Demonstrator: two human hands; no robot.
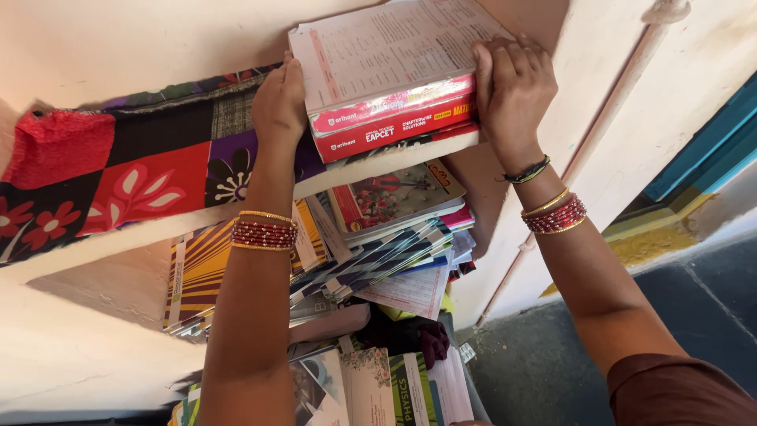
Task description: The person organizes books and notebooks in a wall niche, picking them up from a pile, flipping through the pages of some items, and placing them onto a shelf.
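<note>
Both my hands grip a stack of thick books (390, 95) with red and pink spines lying flat on the top shelf (378, 167). My left hand (277, 102) presses the stack's left side, fingers curled over its edge. My right hand (512, 83) clasps the right side, fingers on the top white page. Red and gold bangles circle both wrists.
A patchwork cloth (134, 166) with red flowers covers the shelf to the left. Below, a lower shelf holds slanted books and papers (386, 237). More books (378, 386) lie at the bottom. A white pipe (615, 102) runs down the wall on the right, over a dark floor (678, 308).
</note>
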